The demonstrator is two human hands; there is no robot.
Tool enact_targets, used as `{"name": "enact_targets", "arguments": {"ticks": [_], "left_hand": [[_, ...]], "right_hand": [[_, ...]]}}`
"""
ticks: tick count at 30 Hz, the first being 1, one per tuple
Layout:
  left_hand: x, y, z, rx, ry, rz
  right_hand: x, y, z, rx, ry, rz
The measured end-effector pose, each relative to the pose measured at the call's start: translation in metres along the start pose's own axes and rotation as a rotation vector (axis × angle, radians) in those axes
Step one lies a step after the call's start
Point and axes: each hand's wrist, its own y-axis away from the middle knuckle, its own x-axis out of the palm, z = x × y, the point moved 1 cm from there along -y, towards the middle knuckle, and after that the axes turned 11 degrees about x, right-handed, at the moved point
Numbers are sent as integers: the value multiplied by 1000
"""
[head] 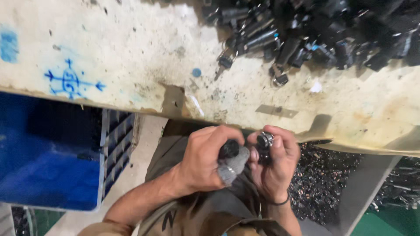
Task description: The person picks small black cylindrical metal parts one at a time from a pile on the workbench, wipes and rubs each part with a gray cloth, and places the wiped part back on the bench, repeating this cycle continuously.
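Gripping a small black part (229,149), the left hand (205,159) meets the right hand (275,164), whose fingers pinch a metal cylinder (264,140), lower centre of the frame, below the surface (131,57) edge.

A single head-worn camera looks steeply down from close above the person's lap. The left hand (205,159) and right hand (273,159) sit at lower centre of the frame. The worn white workbench (131,57) fills the upper half; a blue crate (48,166) occupies the lower left.
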Motion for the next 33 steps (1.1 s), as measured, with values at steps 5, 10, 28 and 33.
{"name": "enact_targets", "arguments": {"ticks": [5,10,28,33], "left_hand": [[-5,-5,0,-28,80,122],[-13,1,1,29,82,285],[-167,126,96,-374,-1207,-259],[-142,92,72,-2,-933,-565]], "right_hand": [[22,7,15,-671,744,41],[25,9,37,-534,1029,297],[17,4,10,328,-392,239],[13,7,8,425,-458,366]]}}
